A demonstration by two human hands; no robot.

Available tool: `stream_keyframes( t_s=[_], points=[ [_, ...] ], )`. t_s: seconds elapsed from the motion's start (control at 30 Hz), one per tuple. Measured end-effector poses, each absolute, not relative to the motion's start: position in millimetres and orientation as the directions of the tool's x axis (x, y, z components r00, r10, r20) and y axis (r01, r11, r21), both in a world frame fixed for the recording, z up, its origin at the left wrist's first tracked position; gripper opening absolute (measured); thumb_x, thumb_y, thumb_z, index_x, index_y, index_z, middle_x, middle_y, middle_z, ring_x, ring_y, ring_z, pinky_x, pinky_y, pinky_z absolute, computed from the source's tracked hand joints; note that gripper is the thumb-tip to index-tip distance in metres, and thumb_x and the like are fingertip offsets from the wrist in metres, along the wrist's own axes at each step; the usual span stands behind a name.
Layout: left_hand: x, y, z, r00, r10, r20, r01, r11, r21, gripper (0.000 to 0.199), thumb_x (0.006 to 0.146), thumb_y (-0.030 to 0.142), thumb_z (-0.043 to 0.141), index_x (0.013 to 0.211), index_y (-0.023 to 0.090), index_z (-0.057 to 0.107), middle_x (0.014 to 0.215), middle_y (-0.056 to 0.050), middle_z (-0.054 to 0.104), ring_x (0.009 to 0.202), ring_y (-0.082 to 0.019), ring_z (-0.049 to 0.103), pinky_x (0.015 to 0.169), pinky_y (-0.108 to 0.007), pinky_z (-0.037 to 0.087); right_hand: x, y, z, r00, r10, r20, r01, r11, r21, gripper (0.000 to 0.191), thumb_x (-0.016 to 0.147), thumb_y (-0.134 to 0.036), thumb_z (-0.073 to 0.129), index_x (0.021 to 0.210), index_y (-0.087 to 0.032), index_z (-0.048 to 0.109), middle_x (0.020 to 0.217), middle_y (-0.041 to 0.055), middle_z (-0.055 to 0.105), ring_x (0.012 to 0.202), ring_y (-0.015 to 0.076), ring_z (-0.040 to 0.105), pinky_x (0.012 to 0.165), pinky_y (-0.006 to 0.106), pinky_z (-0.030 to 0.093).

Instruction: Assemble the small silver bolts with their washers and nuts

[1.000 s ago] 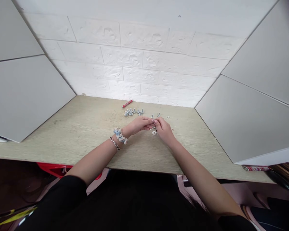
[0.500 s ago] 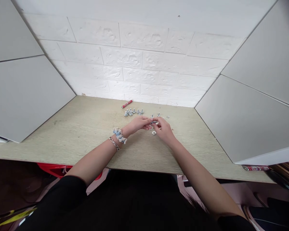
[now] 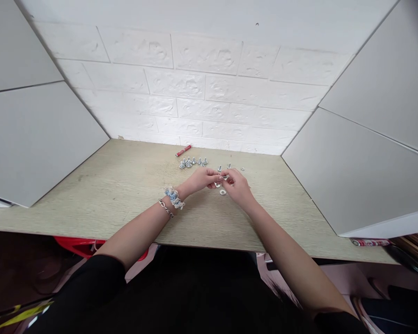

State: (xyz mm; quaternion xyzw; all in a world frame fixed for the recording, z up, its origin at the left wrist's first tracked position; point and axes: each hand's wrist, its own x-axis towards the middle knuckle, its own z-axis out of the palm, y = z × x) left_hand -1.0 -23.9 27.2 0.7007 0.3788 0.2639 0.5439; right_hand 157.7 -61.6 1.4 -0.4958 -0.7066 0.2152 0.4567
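A small metal piece (image 3: 224, 176) is pinched between the left hand (image 3: 200, 180) and right hand (image 3: 237, 186), just above the bench (image 3: 90, 195). A washer (image 3: 223, 192) lies just beside them, with a row of bolts (image 3: 192, 162) farther off.

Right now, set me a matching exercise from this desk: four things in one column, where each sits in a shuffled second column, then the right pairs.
Things:
1. red tube
2. cluster of silver bolts
3. blue-and-white scrunchie
4. flat metal washer

Places:
A. on the tabletop, just in front of the right hand
B. around the left wrist
C. nearest the white brick wall
D. just beyond the left hand

Pairs: 1-C, 2-D, 3-B, 4-A
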Motion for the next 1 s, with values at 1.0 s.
stream_keyframes(
  t_s=[1.0],
  points=[
    [1.1,-24.7,13.2,0.595,0.593,0.542,0.456,-0.805,0.38,0.024,0.086,0.028,0.057,0.107,0.017,0.063,0.081,-0.004,0.064,0.076,-0.014,0.057,0.072,-0.024,0.044,159.5,-64.3,6.4,-0.085,0.955,0.285,0.439,0.293,-0.85,0.028,0.086,-0.044,0.04,0.082,-0.021,0.054,0.066,-0.0001,0.054,0.065,0.0154,0.05,0.063,0.029,0.039]
  ],
)
